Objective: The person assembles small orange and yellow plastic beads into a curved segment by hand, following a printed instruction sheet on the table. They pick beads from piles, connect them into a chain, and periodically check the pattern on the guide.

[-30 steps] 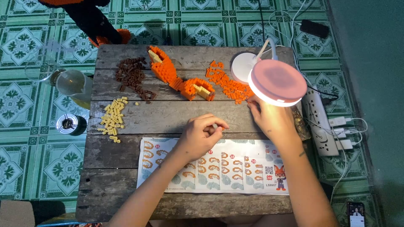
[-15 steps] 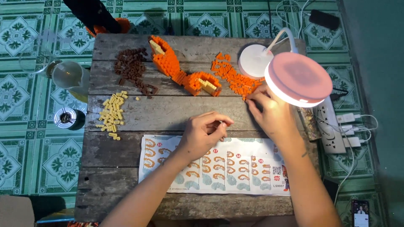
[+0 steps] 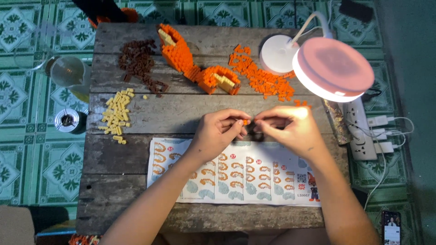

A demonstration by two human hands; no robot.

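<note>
Over the middle of the wooden desk (image 3: 136, 113), just above the printed instruction sheet (image 3: 236, 177), the left hand (image 3: 218, 131) and the right hand (image 3: 290, 129) meet fingertip to fingertip. The left hand is curled nearly closed, its thumb and forefinger pinching a tiny orange brick (image 3: 245, 121); the right hand is likewise curled with its fingers bunched toward the same spot, but whether it grips a piece of its own is hidden by the fingers. A brick this small is probably almost weightless, hard and smooth-sided, so it would slip or flick away easily and is best taken by its flat sides with the fingertips alone, leaving the studded face free. Beyond the hands lie a loose pile of orange bricks (image 3: 261, 79) and a partly built orange model (image 3: 195, 63), which likely holds together only by friction and should be lifted by its thick body, not its thin end. To the left sit a heap of brown bricks (image 3: 138, 63) and a scatter of yellow bricks (image 3: 116, 113). A lit round lamp (image 3: 334, 68) hangs over the right edge.
</note>
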